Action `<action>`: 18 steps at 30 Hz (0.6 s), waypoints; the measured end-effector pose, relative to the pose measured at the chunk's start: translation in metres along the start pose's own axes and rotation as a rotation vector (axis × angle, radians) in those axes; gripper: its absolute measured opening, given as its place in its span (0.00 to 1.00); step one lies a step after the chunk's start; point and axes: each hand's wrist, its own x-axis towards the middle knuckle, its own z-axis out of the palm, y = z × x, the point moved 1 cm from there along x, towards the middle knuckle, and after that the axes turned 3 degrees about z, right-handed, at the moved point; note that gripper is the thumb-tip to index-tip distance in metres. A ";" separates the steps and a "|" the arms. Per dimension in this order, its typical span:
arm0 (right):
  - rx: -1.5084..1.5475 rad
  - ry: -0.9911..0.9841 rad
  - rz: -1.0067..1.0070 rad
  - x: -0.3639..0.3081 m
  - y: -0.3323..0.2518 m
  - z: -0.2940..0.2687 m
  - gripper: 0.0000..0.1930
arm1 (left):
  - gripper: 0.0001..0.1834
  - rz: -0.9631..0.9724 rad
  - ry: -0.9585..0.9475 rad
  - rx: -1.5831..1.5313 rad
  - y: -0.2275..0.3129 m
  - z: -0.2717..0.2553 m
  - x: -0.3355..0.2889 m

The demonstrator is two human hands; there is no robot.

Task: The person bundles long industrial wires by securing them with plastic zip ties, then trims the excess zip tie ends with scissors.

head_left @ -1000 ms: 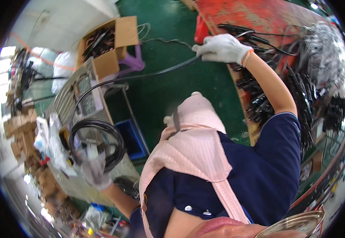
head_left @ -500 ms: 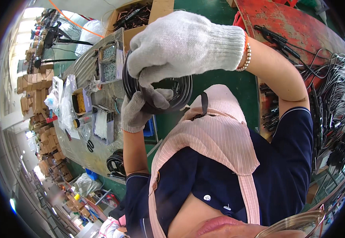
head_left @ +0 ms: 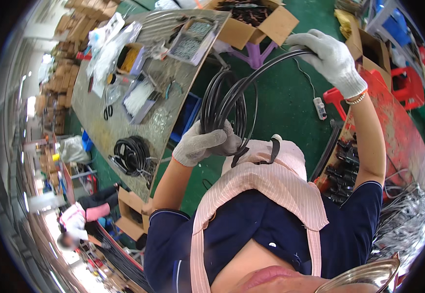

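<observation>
Two gloved hands (head_left: 202, 144), two cable coils (head_left: 211, 101), one power strip (head_left: 320, 109)

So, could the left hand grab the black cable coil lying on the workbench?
Probably not as things stand: the left hand holds another black cable coil, though the way to the workbench coil looks free.

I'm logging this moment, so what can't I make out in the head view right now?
Head view: part of the black coil, hidden by the left hand.
Head view: the black coil's strands inside the right hand, covered by that hand.
Head view: part of the blue bin, hidden by the tabletop.
Head view: hands of the distant co-worker, too small and blurred.
</observation>
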 end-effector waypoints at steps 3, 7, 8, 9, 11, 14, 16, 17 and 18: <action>0.036 -0.058 0.012 0.016 0.012 0.010 0.16 | 0.15 0.001 0.085 -0.059 -0.008 -0.009 -0.019; 0.058 -0.086 -0.025 0.031 0.035 0.033 0.18 | 0.18 -0.073 0.125 -0.081 -0.014 -0.031 -0.051; 0.009 -0.110 -0.039 0.034 0.034 0.038 0.19 | 0.18 -0.098 0.171 -0.034 -0.015 -0.033 -0.058; 0.017 -0.125 -0.042 0.038 0.033 0.042 0.19 | 0.20 -0.120 0.191 -0.017 -0.013 -0.032 -0.063; -0.009 -0.138 -0.094 0.050 0.027 0.048 0.22 | 0.20 -0.149 0.201 -0.021 -0.007 -0.035 -0.071; -0.095 -0.059 -0.199 0.065 0.020 0.062 0.23 | 0.17 -0.218 0.203 0.000 -0.006 -0.043 -0.074; -0.093 -0.064 -0.210 0.072 0.018 0.069 0.23 | 0.15 -0.250 0.208 0.021 -0.007 -0.050 -0.074; -0.093 -0.065 -0.219 0.076 0.017 0.072 0.23 | 0.14 -0.270 0.226 0.015 -0.011 -0.054 -0.073; -0.095 -0.056 -0.232 0.081 0.019 0.076 0.23 | 0.14 -0.288 0.243 0.008 -0.012 -0.057 -0.070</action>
